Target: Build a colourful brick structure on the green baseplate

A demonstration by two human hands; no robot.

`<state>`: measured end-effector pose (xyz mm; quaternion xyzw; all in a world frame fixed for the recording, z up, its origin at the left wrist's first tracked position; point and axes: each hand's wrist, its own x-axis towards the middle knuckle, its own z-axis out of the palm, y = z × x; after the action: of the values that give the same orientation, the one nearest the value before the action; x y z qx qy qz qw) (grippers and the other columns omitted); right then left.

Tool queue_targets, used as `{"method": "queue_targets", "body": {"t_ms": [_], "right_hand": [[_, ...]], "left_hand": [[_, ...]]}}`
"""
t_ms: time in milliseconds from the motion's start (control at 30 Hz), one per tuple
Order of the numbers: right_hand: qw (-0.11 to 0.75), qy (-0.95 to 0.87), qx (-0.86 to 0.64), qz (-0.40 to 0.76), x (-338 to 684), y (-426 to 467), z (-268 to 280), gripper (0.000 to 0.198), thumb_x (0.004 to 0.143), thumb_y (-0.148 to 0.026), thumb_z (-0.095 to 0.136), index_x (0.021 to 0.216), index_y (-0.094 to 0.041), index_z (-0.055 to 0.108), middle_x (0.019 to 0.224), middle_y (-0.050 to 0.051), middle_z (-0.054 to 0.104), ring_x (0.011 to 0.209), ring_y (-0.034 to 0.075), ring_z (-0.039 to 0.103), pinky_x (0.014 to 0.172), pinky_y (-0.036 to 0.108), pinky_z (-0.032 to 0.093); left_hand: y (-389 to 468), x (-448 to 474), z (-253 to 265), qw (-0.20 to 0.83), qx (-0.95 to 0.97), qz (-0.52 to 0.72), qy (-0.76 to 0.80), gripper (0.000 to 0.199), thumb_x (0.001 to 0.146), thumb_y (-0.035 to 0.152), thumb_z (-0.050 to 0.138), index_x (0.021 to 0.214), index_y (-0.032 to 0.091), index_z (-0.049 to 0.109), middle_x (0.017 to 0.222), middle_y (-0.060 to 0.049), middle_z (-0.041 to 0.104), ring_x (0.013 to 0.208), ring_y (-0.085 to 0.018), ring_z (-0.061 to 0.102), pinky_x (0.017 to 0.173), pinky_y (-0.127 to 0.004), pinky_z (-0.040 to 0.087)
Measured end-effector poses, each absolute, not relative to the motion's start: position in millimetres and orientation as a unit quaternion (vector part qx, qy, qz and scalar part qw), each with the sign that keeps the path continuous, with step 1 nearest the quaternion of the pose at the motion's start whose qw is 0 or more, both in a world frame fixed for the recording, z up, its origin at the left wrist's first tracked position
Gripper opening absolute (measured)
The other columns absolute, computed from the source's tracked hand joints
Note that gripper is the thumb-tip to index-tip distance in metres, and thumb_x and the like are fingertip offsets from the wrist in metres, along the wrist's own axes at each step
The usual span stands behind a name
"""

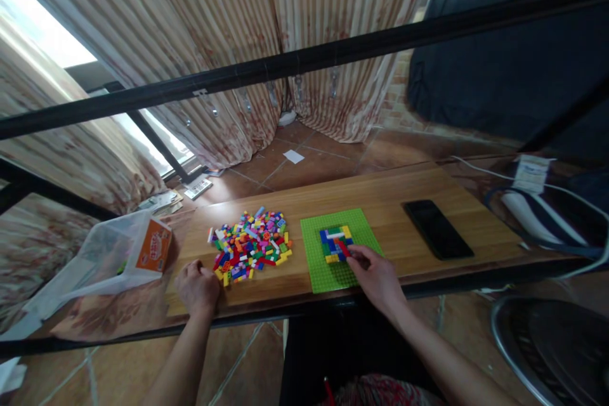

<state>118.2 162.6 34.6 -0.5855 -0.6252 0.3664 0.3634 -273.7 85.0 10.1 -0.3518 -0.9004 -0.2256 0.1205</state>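
Note:
My right hand pinches a red toy brick between thumb and fingers, over the right side of a small brick build. This build, made of blue, white, green and yellow bricks, sits on a green studded baseplate. My left hand rests on the wooden board with its fingers curled, beside the near left edge of a pile of loose bricks. No brick shows in that hand. The fingertips of my right hand cover part of the build's right edge.
The wooden board carries a black phone on its right. A clear plastic box with an orange label stands to the left. A dark metal bar crosses beyond the board. Cables and a strapped item lie far right.

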Motion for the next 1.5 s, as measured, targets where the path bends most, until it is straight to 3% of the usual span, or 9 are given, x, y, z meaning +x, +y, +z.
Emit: {"method": "queue_targets", "body": {"t_ms": [367,567,967,1267,1500], "right_hand": [[0.229,-0.767,-0.587,0.123,84.0,170.1,35.7,0.029,0.086,-0.026,0.047,0.107,-0.022,0.067,0.097,0.007,0.071,0.088,0.022,0.058,0.079,0.035,0.035],[0.216,-0.777,-0.588,0.069,80.6,167.4,33.0,0.031,0.086,-0.026,0.047,0.111,-0.022,0.065,0.092,0.006,0.071,0.085,0.023,0.056,0.077,0.035,0.03],[0.206,-0.793,-0.565,0.096,82.7,170.2,29.0,0.03,0.086,-0.029,0.049,0.11,-0.021,0.065,0.089,0.006,0.069,0.086,0.024,0.053,0.079,0.036,0.03],[0.274,-0.8,-0.504,0.175,101.1,176.2,21.4,0.037,0.086,-0.045,0.051,0.109,-0.02,0.067,0.088,0.007,0.068,0.085,0.024,0.055,0.082,0.038,0.04],[0.347,-0.736,-0.534,0.229,116.1,182.8,20.6,0.038,0.088,-0.042,0.046,0.106,-0.018,0.068,0.105,0.011,0.069,0.095,0.024,0.061,0.087,0.04,0.045]], "left_hand": [[84.6,-274.0,6.0,0.131,-0.358,-0.225,-0.897,0.028,0.08,0.017,0.042,0.098,0.014,0.063,0.104,-0.014,0.062,0.105,-0.028,0.054,0.097,-0.041,0.037],[83.3,-275.4,1.7,0.147,-0.367,-0.22,-0.892,0.03,0.082,0.018,0.039,0.1,0.012,0.063,0.106,-0.015,0.062,0.107,-0.029,0.053,0.096,-0.04,0.038],[84.1,-271.8,3.1,0.127,-0.348,-0.232,-0.9,0.027,0.081,0.017,0.042,0.099,0.014,0.062,0.107,-0.013,0.06,0.107,-0.028,0.051,0.097,-0.04,0.037],[84.5,-265.3,4.4,0.122,-0.337,-0.243,-0.902,0.027,0.081,0.016,0.044,0.1,0.014,0.063,0.104,-0.013,0.06,0.102,-0.028,0.051,0.094,-0.04,0.038],[85.2,-263.8,3.0,0.12,-0.332,-0.235,-0.905,0.025,0.081,0.014,0.044,0.096,0.015,0.063,0.101,-0.013,0.06,0.1,-0.028,0.05,0.092,-0.039,0.038]]}}
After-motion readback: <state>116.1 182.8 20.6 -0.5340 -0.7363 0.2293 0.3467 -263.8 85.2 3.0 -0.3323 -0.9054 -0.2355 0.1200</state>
